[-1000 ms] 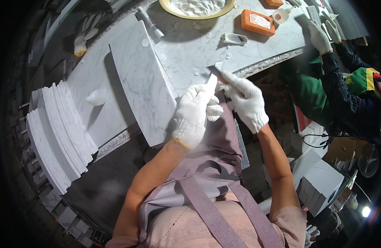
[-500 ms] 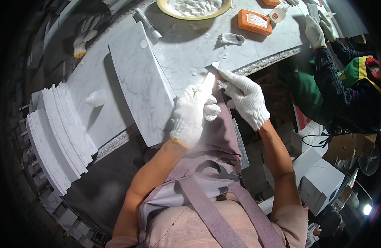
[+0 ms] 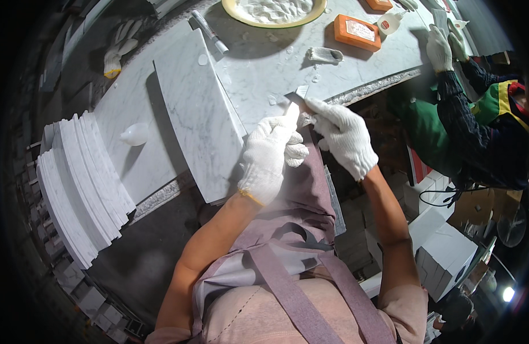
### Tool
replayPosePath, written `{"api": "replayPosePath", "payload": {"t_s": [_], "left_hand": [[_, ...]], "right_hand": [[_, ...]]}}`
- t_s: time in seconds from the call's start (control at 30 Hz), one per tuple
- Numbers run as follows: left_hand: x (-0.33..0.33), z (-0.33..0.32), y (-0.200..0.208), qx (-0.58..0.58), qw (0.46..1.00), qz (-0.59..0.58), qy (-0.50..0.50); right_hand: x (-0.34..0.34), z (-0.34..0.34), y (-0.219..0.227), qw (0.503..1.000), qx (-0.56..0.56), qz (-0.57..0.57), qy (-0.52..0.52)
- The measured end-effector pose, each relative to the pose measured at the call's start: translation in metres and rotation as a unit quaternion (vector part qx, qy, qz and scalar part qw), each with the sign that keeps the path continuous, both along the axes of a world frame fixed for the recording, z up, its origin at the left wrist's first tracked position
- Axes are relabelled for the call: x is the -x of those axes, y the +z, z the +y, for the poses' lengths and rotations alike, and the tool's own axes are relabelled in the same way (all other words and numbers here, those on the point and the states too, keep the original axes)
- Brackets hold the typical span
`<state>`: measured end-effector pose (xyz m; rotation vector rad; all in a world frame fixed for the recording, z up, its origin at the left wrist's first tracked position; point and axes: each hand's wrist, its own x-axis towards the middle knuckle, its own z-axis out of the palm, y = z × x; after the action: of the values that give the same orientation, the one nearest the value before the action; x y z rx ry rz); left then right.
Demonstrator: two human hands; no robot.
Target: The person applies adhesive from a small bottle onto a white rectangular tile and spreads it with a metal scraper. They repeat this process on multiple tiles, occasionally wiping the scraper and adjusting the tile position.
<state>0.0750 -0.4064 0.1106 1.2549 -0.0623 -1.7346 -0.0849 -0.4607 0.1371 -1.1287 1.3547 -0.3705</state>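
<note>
Both my hands wear white knit gloves and meet above my lap, by the front edge of a marble-topped table. My left hand is closed around a small white strip, which points up and away from me. Thumb and fingers of my right hand pinch a thin flat metal blade, perhaps a scraper. The blade lies close against the strip's far end; whether they touch I cannot tell. My fingers hide the blade's grip. Left of my left hand, a long grey-veined marble slab overhangs the table edge.
A yellow-rimmed basin of white material stands at the back, near a marker, a rolled white cloth and an orange box. Stacked moulded strips lie left, beside a white bulb-shaped object. A gloved co-worker is at right.
The whole view has shifted slightly. The blade and the strip's tip have moved a little against each other; both hands keep their hold.
</note>
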Motion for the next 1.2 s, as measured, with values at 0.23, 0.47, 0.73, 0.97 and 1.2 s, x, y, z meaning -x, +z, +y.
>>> {"api": "replayPosePath", "payload": {"t_s": [0.23, 0.47, 0.73, 0.97, 1.2], "left_hand": [[-0.005, 0.003, -0.010, 0.012, 0.999, 0.035, 0.012], [-0.005, 0.003, -0.006, 0.038, 0.997, 0.065, 0.010], [0.000, 0.001, 0.006, -0.002, 1.000, -0.010, 0.026], [-0.003, -0.003, 0.009, -0.011, 1.000, 0.004, 0.018], [-0.001, -0.002, 0.005, -0.018, 0.999, -0.038, 0.035]], "right_hand": [[-0.001, 0.007, -0.004, 0.994, 0.013, -0.098, -0.042], [0.000, 0.009, -0.016, 0.993, 0.084, -0.044, -0.070], [0.005, -0.002, -0.017, 0.991, 0.044, -0.096, -0.088], [0.009, -0.004, -0.005, 0.995, -0.054, -0.084, -0.016], [0.004, 0.000, -0.015, 0.995, -0.010, -0.091, -0.028]]}}
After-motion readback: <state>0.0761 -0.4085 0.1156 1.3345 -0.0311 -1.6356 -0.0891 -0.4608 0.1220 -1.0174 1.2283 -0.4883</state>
